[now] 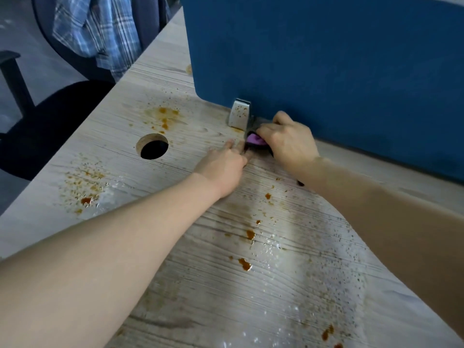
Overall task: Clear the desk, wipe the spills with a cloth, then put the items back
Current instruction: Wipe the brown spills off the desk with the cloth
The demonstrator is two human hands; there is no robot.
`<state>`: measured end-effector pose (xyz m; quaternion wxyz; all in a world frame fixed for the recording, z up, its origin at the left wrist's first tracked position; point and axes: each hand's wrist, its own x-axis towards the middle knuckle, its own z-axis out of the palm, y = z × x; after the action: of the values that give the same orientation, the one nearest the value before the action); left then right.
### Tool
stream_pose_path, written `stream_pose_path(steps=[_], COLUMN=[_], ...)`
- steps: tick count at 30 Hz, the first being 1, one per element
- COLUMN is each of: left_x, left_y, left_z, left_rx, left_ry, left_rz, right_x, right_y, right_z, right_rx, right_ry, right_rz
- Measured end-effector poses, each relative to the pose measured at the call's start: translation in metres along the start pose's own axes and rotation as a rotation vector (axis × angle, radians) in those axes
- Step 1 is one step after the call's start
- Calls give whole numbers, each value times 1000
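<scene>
Orange-brown spills (247,249) and white specks dot the pale wood-grain desk (120,222). My right hand (286,139) grips a small purple and black item (254,141) at the foot of the blue partition (326,59), next to a stained metal bracket (239,114). My left hand (223,164) lies flat on the desk, its straight fingertips touching the same item from the left. Most of the item is hidden under my right hand, so I cannot tell what it is.
A round cable hole (153,146) opens left of my hands. More spill patches lie at the far left (85,189) and behind the hole (163,116). A dark office chair (50,126) with a plaid shirt (98,28) stands beyond the desk's left edge.
</scene>
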<state>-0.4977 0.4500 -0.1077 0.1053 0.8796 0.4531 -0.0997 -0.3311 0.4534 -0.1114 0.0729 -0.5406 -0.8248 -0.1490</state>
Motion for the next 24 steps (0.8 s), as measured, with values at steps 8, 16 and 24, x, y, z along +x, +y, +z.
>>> stream_pose_path(steps=[8, 16, 24], left_x=[0, -16, -23], left_y=[-1, -29, -53], left_z=[2, -2, 9], left_rx=[-26, -28, -121], left_ry=[13, 123, -45], left_rz=[-11, -30, -98], right_x=[11, -72, -20], right_y=[-12, 21, -19], right_z=[-7, -24, -12], right_rx=[58, 37, 291], right_ry=[-80, -90, -206], right_rz=[118, 381, 552])
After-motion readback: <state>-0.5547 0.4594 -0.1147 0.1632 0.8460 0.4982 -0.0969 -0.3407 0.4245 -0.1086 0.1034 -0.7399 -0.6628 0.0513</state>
